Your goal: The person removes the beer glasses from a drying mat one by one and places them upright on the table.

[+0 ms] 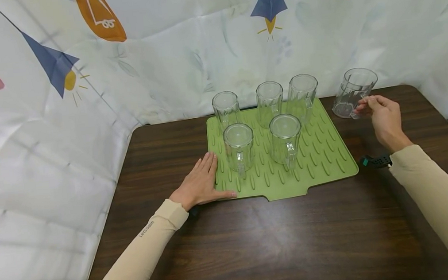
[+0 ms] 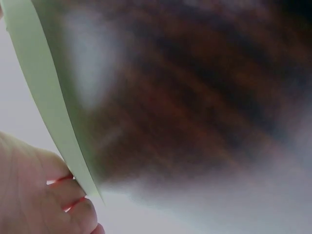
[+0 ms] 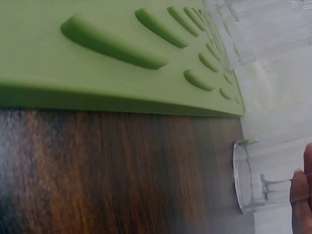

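Note:
My right hand (image 1: 386,119) pinches the handle of a clear glass mug (image 1: 351,93), to the right of the green ridged mat (image 1: 286,191). In the right wrist view the same mug (image 3: 248,183) is seen beside the mat, with fingers (image 3: 302,197) at its handle. Whether its lower end touches the table cannot be made out. My left hand (image 1: 200,182) lies flat across the mat's left front corner, fingers straight and thumb along the front edge. In the left wrist view only part of that hand (image 2: 41,187) shows, by the mat's edge (image 2: 51,92).
Several similar glass mugs stand on the mat, including a front-left mug (image 1: 239,149) and a front-right mug (image 1: 285,139) with handles toward me. Below the mat is a dark wooden table (image 1: 297,244). A printed white curtain (image 1: 181,63) hangs behind.

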`<state>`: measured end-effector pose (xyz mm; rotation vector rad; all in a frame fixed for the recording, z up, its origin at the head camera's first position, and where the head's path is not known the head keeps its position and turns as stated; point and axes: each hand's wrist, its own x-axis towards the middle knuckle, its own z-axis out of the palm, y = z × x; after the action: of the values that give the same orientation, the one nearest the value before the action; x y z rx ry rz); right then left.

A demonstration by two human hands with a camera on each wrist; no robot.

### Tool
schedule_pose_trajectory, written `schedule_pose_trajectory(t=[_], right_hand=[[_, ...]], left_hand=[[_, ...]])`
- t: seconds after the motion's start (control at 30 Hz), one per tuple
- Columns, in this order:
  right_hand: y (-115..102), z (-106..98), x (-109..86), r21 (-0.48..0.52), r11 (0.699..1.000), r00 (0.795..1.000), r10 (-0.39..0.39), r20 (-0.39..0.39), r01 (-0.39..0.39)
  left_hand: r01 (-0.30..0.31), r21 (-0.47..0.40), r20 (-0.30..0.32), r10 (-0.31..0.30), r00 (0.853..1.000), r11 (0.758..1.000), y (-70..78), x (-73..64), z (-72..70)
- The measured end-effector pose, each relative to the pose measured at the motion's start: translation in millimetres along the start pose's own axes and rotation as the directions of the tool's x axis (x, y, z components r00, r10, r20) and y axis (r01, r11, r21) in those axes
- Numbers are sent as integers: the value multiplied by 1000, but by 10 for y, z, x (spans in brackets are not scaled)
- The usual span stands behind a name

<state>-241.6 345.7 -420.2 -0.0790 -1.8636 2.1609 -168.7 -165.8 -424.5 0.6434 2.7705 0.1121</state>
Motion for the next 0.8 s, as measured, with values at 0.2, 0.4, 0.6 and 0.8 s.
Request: schedule_pose_trajectory(t=[0.2, 0.4, 0.6, 0.8], right_hand=[[-39, -24, -37, -181, 983, 1000, 7, -2, -7], [-116, -54, -76, -490, 868, 993, 23, -118, -79], [-205, -105, -92, -509, 854, 967, -27, -254, -109], [-271, -113, -149, -528, 848, 953, -129, -273, -36]], left_hand=[[-5, 7, 1, 5, 1000, 1000, -11, -10, 6], [-10, 15, 2, 10, 1000, 1000, -12, -20, 15], [-13, 20, -8, 13, 1000, 1000, -10, -25, 23], [-8, 37, -2, 8, 1000, 999, 1, -26, 21]])
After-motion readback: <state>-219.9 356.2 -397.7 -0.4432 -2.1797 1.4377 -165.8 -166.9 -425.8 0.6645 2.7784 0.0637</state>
